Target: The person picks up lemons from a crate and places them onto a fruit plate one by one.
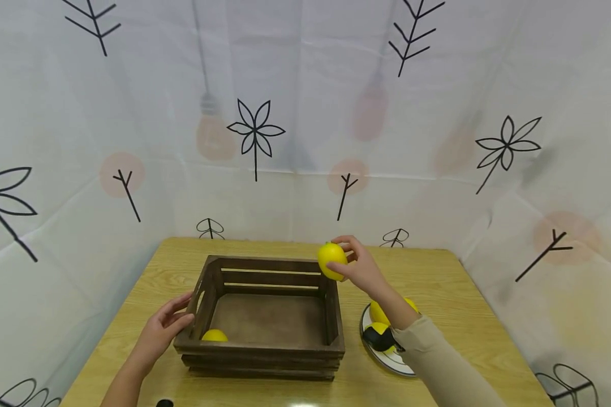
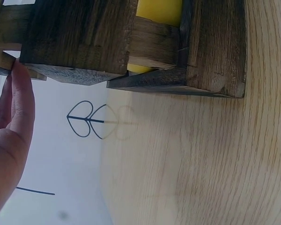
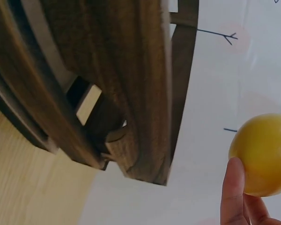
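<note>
So the right hand (image 1: pixel 362 268) has its grip pinched around a lemon (image 1: pixel 332 260), fingertips and thumb on it, held in the air just above the far right corner of the wooden crate (image 1: pixel 265 316). The left hand (image 1: pixel 164 330) lies flat against the crate's left end, fingers straight, not curled round anything, which looks like it's bracing the crate. There's one lemon inside the crate (image 1: pixel 214 336) tucked in the near left corner, so nearly all of the crate floor is free. If the held lemon is going in, I'd carry it a bit left of that corner, clear of the top slat, and lower it before loosening the fingers, since a round lemon could well roll or bounce off the wood. Right of the crate sits a white plate (image 1: pixel 394 363) with more lemons (image 1: pixel 378 312), partly hidden by the forearm, so the sleeve (image 1: pixel 438 362) could brush them. The tabletop (image 1: pixel 438 294) edge on the right isn't far past the plate; behind the crate there's open room.
</note>
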A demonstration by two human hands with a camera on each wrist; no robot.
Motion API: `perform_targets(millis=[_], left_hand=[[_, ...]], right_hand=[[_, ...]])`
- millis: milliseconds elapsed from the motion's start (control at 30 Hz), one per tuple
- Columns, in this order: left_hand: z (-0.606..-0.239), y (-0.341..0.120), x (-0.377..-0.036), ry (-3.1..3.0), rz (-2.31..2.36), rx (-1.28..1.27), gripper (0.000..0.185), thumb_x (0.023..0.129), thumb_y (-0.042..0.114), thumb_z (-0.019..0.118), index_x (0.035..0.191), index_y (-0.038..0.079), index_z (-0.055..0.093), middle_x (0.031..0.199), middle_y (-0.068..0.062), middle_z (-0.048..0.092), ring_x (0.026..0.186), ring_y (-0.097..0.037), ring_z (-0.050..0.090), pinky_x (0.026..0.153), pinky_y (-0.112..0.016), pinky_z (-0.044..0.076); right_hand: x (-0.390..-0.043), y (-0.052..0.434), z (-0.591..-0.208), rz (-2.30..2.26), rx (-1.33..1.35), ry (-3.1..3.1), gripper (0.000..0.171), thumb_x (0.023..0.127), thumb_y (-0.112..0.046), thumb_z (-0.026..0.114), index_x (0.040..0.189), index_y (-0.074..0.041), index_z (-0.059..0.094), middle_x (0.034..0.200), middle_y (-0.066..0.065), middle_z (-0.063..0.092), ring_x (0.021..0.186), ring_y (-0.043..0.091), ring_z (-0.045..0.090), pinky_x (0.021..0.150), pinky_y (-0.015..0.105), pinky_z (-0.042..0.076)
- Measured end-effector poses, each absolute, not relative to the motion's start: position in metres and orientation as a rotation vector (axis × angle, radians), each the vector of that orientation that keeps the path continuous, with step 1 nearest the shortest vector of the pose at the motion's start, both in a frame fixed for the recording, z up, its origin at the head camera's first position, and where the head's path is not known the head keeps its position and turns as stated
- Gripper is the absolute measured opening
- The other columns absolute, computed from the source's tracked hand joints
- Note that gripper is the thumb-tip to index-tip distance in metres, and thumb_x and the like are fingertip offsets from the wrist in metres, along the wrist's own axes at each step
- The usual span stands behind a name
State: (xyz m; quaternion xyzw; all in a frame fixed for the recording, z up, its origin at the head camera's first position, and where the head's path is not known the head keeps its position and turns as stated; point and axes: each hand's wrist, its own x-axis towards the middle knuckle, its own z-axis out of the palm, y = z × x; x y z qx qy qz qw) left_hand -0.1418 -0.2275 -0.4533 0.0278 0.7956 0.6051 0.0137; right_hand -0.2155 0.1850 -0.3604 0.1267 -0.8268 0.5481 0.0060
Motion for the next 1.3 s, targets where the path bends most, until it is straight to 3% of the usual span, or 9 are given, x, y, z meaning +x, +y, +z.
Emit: perform_targets(millis=[533,933,1300], left_hand=[[-0.45,-0.227,-0.144,2.457,1.876,0.064,0.055,0.093,0.025,0.059,0.141,0.006,0.039,0.139,-0.02,0.039,0.099,0.007,0.051,0.081,-0.018,0.045],[-0.45,-0.229,-0.146,2.449,1.882,0.068,0.055,0.093,0.024,0.058,0.141,0.005,0.039,0.14,-0.019,0.038,0.1,0.007,0.05,0.082,-0.018,0.045],[-0.45,-0.232,-0.145,2.438,1.879,0.074,0.056,0.094,0.024,0.058,0.142,0.007,0.037,0.141,-0.019,0.037,0.1,0.007,0.05,0.082,-0.018,0.045]], right_hand=[[-0.205,0.218,-0.378,1.638,0.287,-2.641,0.049,0.081,-0.016,0.072,0.124,-0.008,0.05,0.112,0.019,0.049,0.081,0.026,0.05,0.056,0.032,0.051],[-0.198,0.241,-0.391,1.586,0.217,-2.688,0.049,0.081,-0.018,0.072,0.124,-0.01,0.049,0.112,0.02,0.049,0.08,0.027,0.051,0.059,0.041,0.053],[-0.188,0.26,-0.399,1.557,0.131,-2.708,0.05,0.083,-0.016,0.071,0.125,-0.008,0.047,0.115,0.023,0.047,0.079,0.027,0.052,0.057,0.033,0.052]])
